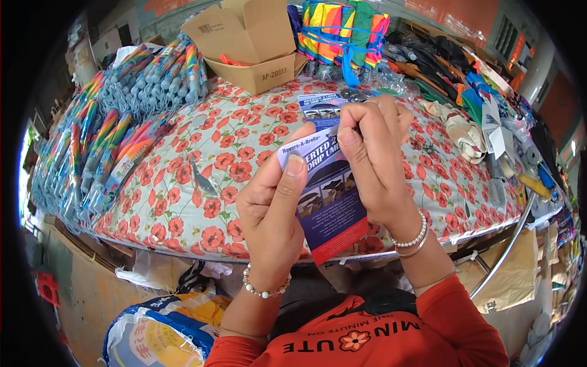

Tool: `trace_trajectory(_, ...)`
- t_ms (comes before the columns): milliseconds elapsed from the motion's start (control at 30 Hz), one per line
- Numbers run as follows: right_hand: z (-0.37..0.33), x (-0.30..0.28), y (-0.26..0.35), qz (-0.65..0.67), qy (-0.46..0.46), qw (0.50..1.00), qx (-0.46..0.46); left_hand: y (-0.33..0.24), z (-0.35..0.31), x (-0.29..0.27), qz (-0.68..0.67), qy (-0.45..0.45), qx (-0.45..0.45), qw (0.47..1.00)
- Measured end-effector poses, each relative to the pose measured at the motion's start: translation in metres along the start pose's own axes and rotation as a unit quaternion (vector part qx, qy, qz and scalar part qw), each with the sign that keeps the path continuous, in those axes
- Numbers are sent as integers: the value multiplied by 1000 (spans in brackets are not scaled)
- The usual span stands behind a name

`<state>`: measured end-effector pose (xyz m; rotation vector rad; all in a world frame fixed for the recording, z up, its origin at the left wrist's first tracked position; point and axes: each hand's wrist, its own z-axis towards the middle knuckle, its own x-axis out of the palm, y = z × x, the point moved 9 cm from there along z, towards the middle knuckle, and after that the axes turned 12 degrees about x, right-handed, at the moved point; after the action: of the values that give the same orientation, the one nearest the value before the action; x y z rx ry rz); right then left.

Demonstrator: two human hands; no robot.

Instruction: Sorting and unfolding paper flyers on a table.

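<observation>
Above the near edge of the table I hold up a printed card (327, 211), blue and white with a red lower band and small umbrella pictures. My left hand (275, 202) pinches its upper left side, thumb on the front. At the card's top right corner, my right hand (379, 159) has its thumb and bent forefinger pressed together; the other fingers curl behind. Just beyond my hands, more cards of the same print (319, 105) lie on the table, partly covered by the right hand.
A poppy-patterned cloth (211, 238) covers the table. Bundled rainbow umbrellas (92, 159) pile up at left. An open cardboard box (251, 55) and a tied rainbow bundle (342, 37) stand at the back. Mixed fabric (428, 55) and tools (538, 177) crowd the right. A sack (159, 330) sits below, near left.
</observation>
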<state>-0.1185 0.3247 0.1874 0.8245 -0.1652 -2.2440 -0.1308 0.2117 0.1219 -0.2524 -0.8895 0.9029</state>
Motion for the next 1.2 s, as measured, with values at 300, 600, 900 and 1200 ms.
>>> trace_trajectory(300,0,-2,-3,-59,-38,997,-26,-1,0,-1,3,-5,-7,1000)
trace_trajectory(600,-8,-148,-40,26,-326,941,-86,-25,-1,-38,24,-35,32,999)
trace_trajectory(900,-6,-203,-332,-411,-273,851,180,-33,-14,-89,188,-98,102,972)
trace_trajectory(1200,-88,-137,-427,-298,26,851,432,-22,-26,-106,208,-126,72,967)
